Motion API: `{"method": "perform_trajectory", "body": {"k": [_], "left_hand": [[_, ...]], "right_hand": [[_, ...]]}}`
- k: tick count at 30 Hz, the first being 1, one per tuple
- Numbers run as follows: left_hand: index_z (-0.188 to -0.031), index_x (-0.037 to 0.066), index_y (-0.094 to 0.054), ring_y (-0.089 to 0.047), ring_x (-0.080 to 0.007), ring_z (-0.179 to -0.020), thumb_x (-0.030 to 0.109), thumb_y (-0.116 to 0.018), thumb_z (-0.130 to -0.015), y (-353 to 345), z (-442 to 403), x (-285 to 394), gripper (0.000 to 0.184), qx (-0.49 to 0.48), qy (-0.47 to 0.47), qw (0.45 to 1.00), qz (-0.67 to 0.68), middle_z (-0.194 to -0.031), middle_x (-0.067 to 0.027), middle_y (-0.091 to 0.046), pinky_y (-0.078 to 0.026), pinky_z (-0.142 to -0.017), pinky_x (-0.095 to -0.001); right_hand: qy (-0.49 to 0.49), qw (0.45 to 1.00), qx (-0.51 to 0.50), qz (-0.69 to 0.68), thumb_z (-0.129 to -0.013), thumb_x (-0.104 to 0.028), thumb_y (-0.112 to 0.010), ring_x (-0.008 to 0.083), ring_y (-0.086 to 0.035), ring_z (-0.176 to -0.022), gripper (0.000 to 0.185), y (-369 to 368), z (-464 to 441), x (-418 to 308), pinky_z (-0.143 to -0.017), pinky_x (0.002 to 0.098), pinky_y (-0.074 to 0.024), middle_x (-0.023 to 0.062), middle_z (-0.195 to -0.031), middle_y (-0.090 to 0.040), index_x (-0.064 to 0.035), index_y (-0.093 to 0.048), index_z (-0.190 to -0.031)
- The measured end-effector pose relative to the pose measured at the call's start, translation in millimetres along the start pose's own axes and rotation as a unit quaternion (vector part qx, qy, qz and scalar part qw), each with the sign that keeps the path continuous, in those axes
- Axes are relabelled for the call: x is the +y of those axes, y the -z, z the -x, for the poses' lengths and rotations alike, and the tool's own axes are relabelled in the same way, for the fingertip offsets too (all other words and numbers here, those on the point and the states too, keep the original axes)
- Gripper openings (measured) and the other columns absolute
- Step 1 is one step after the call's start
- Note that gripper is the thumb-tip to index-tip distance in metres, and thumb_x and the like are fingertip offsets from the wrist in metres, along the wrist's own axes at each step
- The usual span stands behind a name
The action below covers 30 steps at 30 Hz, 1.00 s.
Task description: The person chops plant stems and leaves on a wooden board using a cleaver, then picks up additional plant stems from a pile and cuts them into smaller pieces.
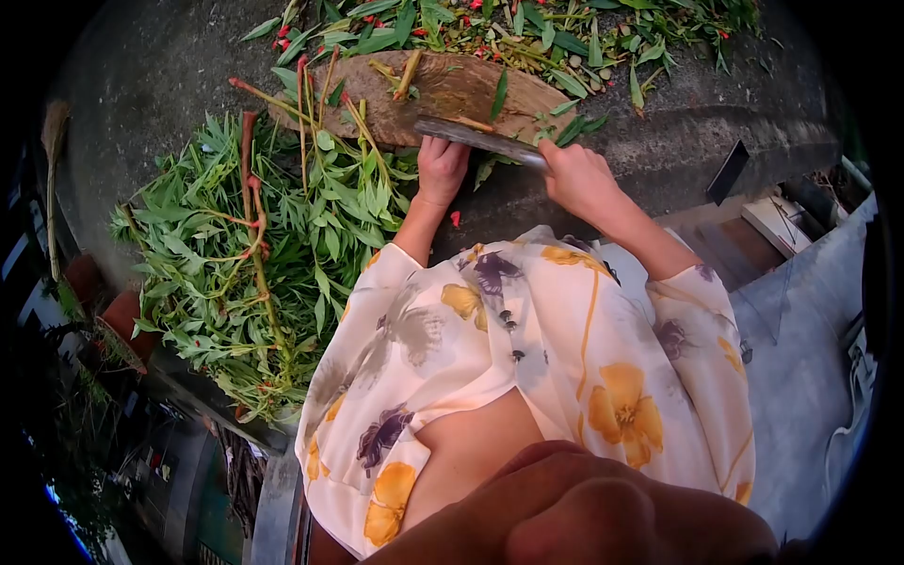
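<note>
My right hand (576,179) is closed round the handle of a long dark blade (480,139), which lies across the front part of a wooden board (461,89). Just under the blade's left end is my left hand (443,168), its fingers curled; what they hold, if anything, is hidden behind the blade. A reddish stem piece (474,123) shows along the blade's far edge. Cut stalk pieces (408,73) rest on the board's far left part. Left of my left hand lies a large heap of leafy green stalks (254,245), some reaching onto the board.
Chopped leaves with red petals (556,42) are spread beyond the board on a grey stone surface (160,75). At the right edge a dark flat object (727,173) leans. A broom (54,179) and terracotta pots (127,325) are at the left.
</note>
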<state>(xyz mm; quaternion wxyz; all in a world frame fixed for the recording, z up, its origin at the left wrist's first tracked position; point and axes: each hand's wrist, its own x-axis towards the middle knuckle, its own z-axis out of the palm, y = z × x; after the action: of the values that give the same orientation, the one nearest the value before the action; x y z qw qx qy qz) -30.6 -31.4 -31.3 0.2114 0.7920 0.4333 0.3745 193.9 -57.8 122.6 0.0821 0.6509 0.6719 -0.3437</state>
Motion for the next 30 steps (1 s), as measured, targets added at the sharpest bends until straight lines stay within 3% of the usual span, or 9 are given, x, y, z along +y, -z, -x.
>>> {"method": "perform_trajectory", "body": {"k": [3, 6, 10, 18, 22, 24, 25, 27, 30], "left_hand": [[-0.104, 0.004, -0.075, -0.065, -0.0385, -0.101, -0.004, -0.079, -0.071, -3, 4, -6, 0.034, 0.003, 0.012, 1.0, 0.017, -0.103, -0.0129, -0.069, -0.053, -0.09, -0.0448], [-0.102, 0.006, -0.074, -0.065, -0.0364, -0.098, -0.002, -0.077, -0.072, -3, 3, -6, 0.031, -0.002, -0.007, 1.0, -0.002, -0.105, -0.0116, -0.067, -0.055, -0.085, -0.0432], [-0.101, 0.005, -0.074, -0.065, -0.0355, -0.096, -0.002, -0.076, -0.073, -5, 4, -7, 0.029, 0.012, -0.013, 1.0, -0.005, -0.104, -0.0116, -0.067, -0.055, -0.084, -0.0424], [-0.093, 0.005, -0.075, -0.066, -0.0329, -0.091, -0.003, -0.074, -0.073, -2, -2, -5, 0.022, 0.017, -0.003, 1.0, -0.003, -0.096, -0.0097, -0.067, -0.056, -0.08, -0.0407], [-0.089, 0.006, -0.075, -0.065, -0.0308, -0.089, -0.001, -0.076, -0.071, -2, -3, -9, 0.02, 0.018, -0.014, 1.0, -0.015, -0.092, -0.0079, -0.066, -0.056, -0.078, -0.039], [-0.089, 0.006, -0.075, -0.065, -0.03, -0.089, -0.001, -0.077, -0.071, 0, -3, -3, 0.02, 0.025, -0.012, 0.999, -0.017, -0.092, -0.0074, -0.066, -0.056, -0.078, -0.0385], [-0.09, 0.005, -0.075, -0.065, -0.0292, -0.089, -0.001, -0.077, -0.072, 2, -5, -3, 0.02, 0.026, -0.014, 1.0, -0.002, -0.093, -0.0073, -0.066, -0.056, -0.078, -0.038], [-0.091, 0.005, -0.075, -0.065, -0.0284, -0.089, -0.001, -0.077, -0.072, 3, -9, -1, 0.02, 0.026, -0.009, 1.0, 0.013, -0.093, -0.0072, -0.066, -0.056, -0.077, -0.0374], [-0.094, 0.003, -0.074, -0.067, -0.0278, -0.089, -0.006, -0.077, -0.074, 9, -13, 2, 0.021, 0.025, -0.009, 0.999, 0.036, -0.096, -0.009, -0.068, -0.055, -0.075, -0.0371]], "right_hand": [[0.013, 1.0, -0.014, -0.004, -0.079, -0.004, -0.064, 0.0462, -0.07, -0.078, 0.023, -1, -5, 7, -0.071, 0.0555, -0.0568, 0.0267, -0.077, -0.069, 0.0011, -0.061, -0.101], [0.009, 0.999, -0.05, -0.002, -0.083, -0.004, -0.061, 0.0476, -0.068, -0.085, 0.021, 7, -12, 7, -0.075, 0.0568, -0.0546, 0.0271, -0.08, -0.068, -0.0012, -0.059, -0.103], [0.013, 0.999, -0.05, 0.0, -0.08, -0.002, -0.062, 0.0478, -0.07, -0.081, 0.02, 14, -16, 3, -0.073, 0.0558, -0.0565, 0.0281, -0.08, -0.069, 0.0027, -0.062, -0.099], [-0.02, 0.993, -0.11, 0.023, -0.08, 0.0, -0.059, 0.0479, -0.068, -0.084, 0.03, 15, -37, -5, -0.078, 0.0553, -0.0558, 0.0281, -0.084, -0.069, 0.0008, -0.063, -0.11], [-0.017, 0.997, -0.074, 0.02, -0.08, 0.0, -0.059, 0.0482, -0.068, -0.084, 0.028, 0, -50, -9, -0.078, 0.0552, -0.0562, 0.0282, -0.085, -0.069, 0.0007, -0.064, -0.107], [-0.01, 1.0, -0.006, -0.013, -0.08, -0.001, -0.063, 0.0463, -0.07, -0.081, 0.017, -8, -38, -2, -0.076, 0.0526, -0.0574, 0.029, -0.082, -0.069, 0.0031, -0.066, -0.096], [-0.005, 1.0, -0.004, -0.012, -0.08, -0.001, -0.063, 0.0463, -0.07, -0.081, 0.017, -12, -36, 2, -0.076, 0.0526, -0.0574, 0.029, -0.082, -0.069, 0.0031, -0.066, -0.096], [-0.004, 0.989, 0.035, -0.143, -0.083, -0.005, -0.064, 0.0459, -0.069, -0.078, 0.015, -16, -35, 14, -0.074, 0.0523, -0.055, 0.0293, -0.076, -0.067, 0.0043, -0.065, -0.095], [-0.066, 0.975, 0.031, -0.212, -0.087, -0.009, -0.065, 0.0468, -0.067, -0.077, 0.017, -9, -29, 11, -0.072, 0.0523, -0.052, 0.029, -0.074, -0.065, 0.0053, -0.064, -0.095]]}}
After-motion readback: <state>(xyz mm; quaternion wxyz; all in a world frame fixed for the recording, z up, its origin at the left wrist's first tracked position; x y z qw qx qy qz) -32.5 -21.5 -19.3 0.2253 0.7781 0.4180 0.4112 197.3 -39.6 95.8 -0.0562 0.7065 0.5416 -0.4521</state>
